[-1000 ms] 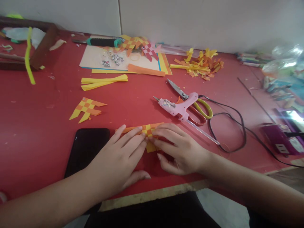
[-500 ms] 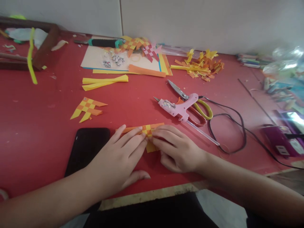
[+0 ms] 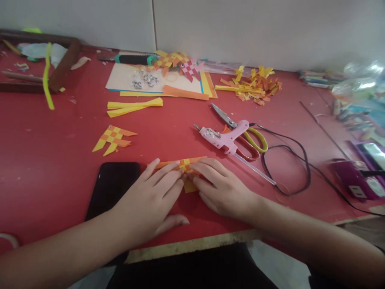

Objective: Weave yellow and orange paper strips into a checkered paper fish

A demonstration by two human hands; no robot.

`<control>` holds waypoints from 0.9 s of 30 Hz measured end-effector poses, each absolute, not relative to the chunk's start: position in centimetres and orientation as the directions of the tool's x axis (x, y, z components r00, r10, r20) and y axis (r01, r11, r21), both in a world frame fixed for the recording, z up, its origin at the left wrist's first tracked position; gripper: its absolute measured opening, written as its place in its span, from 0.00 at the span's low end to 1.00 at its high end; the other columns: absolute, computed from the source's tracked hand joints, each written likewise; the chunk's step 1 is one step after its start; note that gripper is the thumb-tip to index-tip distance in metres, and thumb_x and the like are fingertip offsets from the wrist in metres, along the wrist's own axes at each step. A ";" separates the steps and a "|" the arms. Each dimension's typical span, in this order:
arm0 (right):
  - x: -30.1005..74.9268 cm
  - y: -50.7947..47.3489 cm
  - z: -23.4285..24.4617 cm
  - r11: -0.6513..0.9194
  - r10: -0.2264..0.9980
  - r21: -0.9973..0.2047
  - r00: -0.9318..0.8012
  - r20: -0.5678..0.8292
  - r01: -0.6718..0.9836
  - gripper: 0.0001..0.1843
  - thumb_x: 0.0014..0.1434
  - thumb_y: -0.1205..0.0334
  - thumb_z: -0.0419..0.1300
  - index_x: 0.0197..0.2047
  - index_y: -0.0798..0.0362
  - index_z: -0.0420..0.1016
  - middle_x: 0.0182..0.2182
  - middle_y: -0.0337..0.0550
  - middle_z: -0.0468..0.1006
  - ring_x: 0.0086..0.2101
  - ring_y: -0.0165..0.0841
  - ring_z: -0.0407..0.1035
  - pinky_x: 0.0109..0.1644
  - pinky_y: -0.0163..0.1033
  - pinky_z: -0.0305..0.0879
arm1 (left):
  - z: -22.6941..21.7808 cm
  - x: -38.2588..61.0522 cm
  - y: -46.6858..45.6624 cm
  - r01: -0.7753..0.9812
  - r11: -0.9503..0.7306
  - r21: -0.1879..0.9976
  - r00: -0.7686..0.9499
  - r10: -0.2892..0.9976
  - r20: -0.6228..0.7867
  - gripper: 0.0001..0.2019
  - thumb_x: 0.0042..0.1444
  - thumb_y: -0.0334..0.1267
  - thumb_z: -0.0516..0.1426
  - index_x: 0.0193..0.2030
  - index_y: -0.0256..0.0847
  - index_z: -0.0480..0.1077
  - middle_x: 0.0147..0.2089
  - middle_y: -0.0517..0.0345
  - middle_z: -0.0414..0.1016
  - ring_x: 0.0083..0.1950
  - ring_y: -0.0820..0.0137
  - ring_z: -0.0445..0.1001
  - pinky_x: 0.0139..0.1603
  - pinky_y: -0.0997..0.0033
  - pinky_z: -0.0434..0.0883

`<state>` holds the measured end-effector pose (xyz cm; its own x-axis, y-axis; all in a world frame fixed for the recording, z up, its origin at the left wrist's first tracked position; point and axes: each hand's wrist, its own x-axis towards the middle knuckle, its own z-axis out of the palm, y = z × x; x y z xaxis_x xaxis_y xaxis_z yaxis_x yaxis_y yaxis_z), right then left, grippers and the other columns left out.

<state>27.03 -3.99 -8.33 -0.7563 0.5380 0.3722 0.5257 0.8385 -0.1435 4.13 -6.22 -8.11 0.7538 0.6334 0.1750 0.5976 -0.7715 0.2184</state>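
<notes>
A small weave of yellow and orange paper strips (image 3: pixel 187 165) lies on the red table (image 3: pixel 45 168) near its front edge. My left hand (image 3: pixel 150 200) lies flat on the weave's left part, fingers stretched out and pressing the strips down. From the right, my right hand (image 3: pixel 221 188) also rests on it with fingers extended, their tips meeting the left hand's at the woven middle. Most of the weave is hidden under the fingers.
A black phone (image 3: pixel 112 186) lies left of my hands. A pink glue gun (image 3: pixel 227 138) with its black cord (image 3: pixel 288 168) lies on scissors (image 3: pixel 240 128) just behind. A finished woven paper fish (image 3: pixel 112 138), yellow strips (image 3: pixel 134 107), paper sheets (image 3: pixel 162 82) and scraps (image 3: pixel 254 85) lie farther back.
My right hand's fingers have flattened onto the weave. The view has shifted slightly; the hands stay in the same spot.
</notes>
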 end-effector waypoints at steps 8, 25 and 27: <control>27.7 -3.8 -8.4 0.830 0.556 -0.221 -0.720 0.416 0.513 0.18 0.57 0.75 0.51 0.46 0.59 0.77 0.44 0.54 0.77 0.46 0.41 0.69 0.53 0.52 0.74 | -8.1 4.1 -6.3 0.598 -0.771 0.221 0.756 0.633 0.165 0.33 0.64 0.56 0.51 0.62 0.26 0.66 0.60 0.36 0.72 0.67 0.46 0.63 0.68 0.39 0.55; 27.6 -3.6 -8.4 0.815 0.580 -0.284 -0.714 0.393 0.506 0.21 0.55 0.71 0.52 0.52 0.59 0.73 0.52 0.56 0.76 0.55 0.45 0.65 0.59 0.56 0.68 | -8.0 4.1 -6.2 0.589 -0.785 0.190 0.766 0.618 0.176 0.32 0.64 0.56 0.52 0.59 0.25 0.68 0.60 0.34 0.72 0.65 0.45 0.65 0.66 0.38 0.58; 27.7 -3.7 -8.4 0.793 0.608 -0.316 -0.714 0.348 0.521 0.26 0.55 0.70 0.52 0.57 0.59 0.68 0.56 0.56 0.74 0.58 0.45 0.63 0.59 0.57 0.66 | -8.1 4.0 -6.2 0.589 -0.784 0.199 0.765 0.619 0.178 0.32 0.64 0.56 0.52 0.58 0.26 0.68 0.60 0.34 0.72 0.66 0.45 0.64 0.66 0.38 0.58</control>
<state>27.66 -3.67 -8.40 -0.7140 0.6076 0.3478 0.5211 0.7930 -0.3156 4.03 -6.18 -8.07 0.7645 0.6195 0.1782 0.5886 -0.7836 0.1986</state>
